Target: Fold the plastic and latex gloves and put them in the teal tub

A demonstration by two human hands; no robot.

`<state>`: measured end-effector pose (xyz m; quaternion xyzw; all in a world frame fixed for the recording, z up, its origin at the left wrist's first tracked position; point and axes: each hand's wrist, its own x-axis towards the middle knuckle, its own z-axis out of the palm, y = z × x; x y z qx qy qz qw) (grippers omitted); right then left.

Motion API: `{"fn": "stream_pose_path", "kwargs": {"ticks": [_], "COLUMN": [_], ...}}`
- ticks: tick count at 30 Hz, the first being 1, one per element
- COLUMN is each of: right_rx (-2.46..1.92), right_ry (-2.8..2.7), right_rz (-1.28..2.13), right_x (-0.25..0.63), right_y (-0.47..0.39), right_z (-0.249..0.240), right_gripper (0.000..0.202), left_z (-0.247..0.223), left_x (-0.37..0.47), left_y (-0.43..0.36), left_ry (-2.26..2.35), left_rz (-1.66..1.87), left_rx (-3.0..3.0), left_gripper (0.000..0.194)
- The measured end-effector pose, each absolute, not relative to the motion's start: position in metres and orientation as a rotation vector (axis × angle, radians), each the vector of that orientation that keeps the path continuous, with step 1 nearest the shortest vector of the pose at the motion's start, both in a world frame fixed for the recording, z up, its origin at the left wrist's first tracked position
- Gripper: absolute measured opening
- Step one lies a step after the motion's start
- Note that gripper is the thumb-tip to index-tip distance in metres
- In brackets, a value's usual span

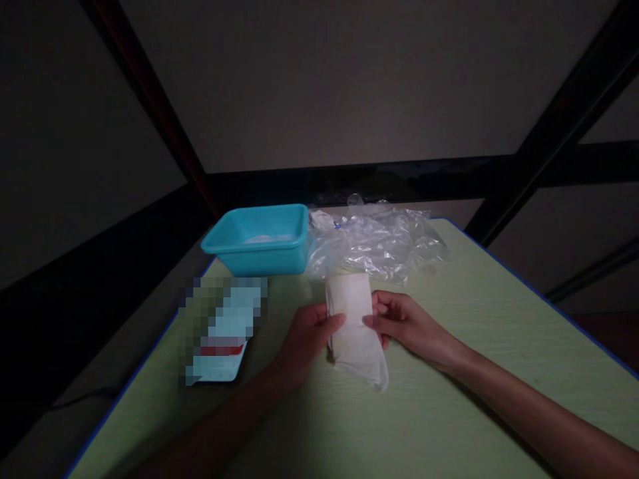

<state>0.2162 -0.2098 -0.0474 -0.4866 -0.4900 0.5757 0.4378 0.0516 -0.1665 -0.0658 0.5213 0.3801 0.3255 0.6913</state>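
A thin white sock hangs in front of me, held upright over the table with its toe end drooping down to the right. My left hand is closed on its left edge, the thumb lying on the front of the fabric. From the other side, my right hand pinches the right edge, thumb in front and fingers partly hidden behind. The cloth looks layered along the left edge; whether it is one sock or a pair I cannot tell.
A turquoise plastic basin with something pale inside stands at the back left of the light green table. Crumpled clear plastic bags lie beside it. A blurred phone-like device rests at the left. A wall rises behind.
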Motion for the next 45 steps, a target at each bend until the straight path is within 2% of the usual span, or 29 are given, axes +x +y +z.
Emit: {"fn": "stream_pose_path", "kwargs": {"ticks": [13,32,38,45], "right_rx": [-1.290,-1.279,-1.273,-1.201], "right_ry": [-1.131,-0.990,-0.994,-1.033], "right_rz": [1.453,1.474,1.488,1.510], "right_x": [0.216,0.213,0.211,0.211], "right_y": [-0.211,-0.214,-0.216,-0.217], "right_z": [-0.037,-0.031,-0.030,-0.031], "right_gripper": [0.024,0.025,0.029,0.033], "left_z": [-0.048,-0.041,-0.030,-0.024], "left_x": [0.051,0.041,0.038,0.040], "left_y": [-0.167,-0.164,-0.164,-0.169], "left_ry": [0.793,0.808,0.999,0.991], "left_rz": [0.753,0.732,0.768,0.721], "left_rx": [0.922,1.194,1.440,1.319], "left_gripper": [0.026,0.023,0.012,0.019]}}
